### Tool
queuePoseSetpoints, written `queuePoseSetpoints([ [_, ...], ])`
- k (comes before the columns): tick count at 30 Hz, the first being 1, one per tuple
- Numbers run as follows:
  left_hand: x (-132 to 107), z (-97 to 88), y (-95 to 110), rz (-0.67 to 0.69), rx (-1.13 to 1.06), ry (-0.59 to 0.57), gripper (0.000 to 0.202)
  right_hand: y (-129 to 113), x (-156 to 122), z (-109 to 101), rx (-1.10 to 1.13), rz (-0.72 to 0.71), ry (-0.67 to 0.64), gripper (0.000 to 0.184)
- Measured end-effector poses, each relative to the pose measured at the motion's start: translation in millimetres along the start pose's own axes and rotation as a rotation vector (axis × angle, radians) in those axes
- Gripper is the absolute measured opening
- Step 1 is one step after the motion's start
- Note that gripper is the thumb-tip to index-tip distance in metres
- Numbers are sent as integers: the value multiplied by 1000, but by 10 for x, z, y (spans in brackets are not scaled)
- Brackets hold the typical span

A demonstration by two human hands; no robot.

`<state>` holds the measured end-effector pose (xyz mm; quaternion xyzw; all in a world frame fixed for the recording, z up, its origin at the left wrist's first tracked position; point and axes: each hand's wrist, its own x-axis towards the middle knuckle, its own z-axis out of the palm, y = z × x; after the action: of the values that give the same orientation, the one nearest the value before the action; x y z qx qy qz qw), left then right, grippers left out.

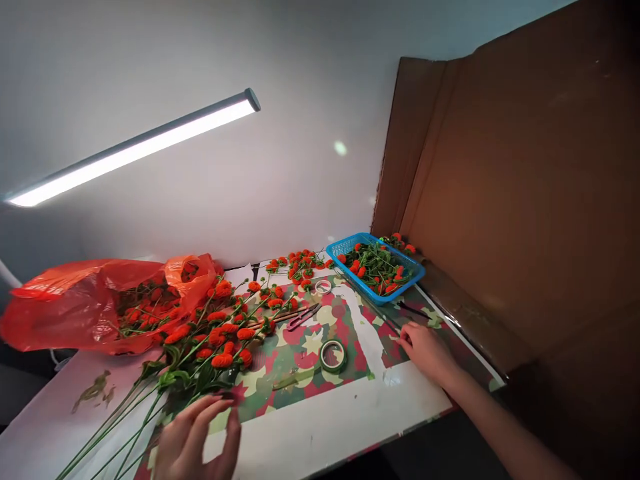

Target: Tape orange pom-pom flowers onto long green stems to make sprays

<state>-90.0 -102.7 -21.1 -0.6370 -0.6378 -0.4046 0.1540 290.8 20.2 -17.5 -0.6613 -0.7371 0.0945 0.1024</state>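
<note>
My left hand (197, 437) hovers over the table's front edge, fingers curved and apart, with nothing visible in it. Close beyond it lie orange pompom-like flowers (223, 361) on long green stems (125, 427). To the right, my right hand (425, 350) is closed in a pinch at the mat, fingertips on a thin dark wire-like stem (387, 323); its far end runs toward the blue basket. Between the hands a roll of green tape (333, 357) rests on the camouflage-patterned mat (280, 353). Pink-handled scissors (303, 318) lie behind the tape.
A blue plastic basket (417, 279) holds orange flowers and greenery. At the left a red plastic bag (60, 303) contains more flowers. A white tape ring (323, 287) lies near the back. Cardboard (510, 200) stands at the right, and a tube lamp (140, 150) hangs above.
</note>
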Motion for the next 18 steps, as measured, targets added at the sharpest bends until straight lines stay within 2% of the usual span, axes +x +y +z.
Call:
queuePoseSetpoints([
  [3, 193, 232, 314, 2, -113, -70, 9, -119, 53, -65, -73, 61, -75, 9],
  [7, 436, 442, 532, -51, -227, -183, 7, -263, 50, -122, -232, 86, -146, 14],
  [10, 608, 567, 698, -74, -381, -327, 10, -334, 56, -149, -285, 102, -137, 17],
  [12, 697, 633, 804, -81, -460, -426, 12, -349, 49, -183, -283, 112, -80, 19],
  [15, 775, 716, 930, -186, -622, -577, 19, -383, -39, -246, -140, 69, 50, 17],
  [17, 808, 786, 1002, -360, -879, -736, 27, -472, -172, -251, 119, -23, 66, 17],
  [18, 827, 828, 1037, -477, -1039, -808, 32, -546, -258, -229, 266, -74, 31, 17],
])
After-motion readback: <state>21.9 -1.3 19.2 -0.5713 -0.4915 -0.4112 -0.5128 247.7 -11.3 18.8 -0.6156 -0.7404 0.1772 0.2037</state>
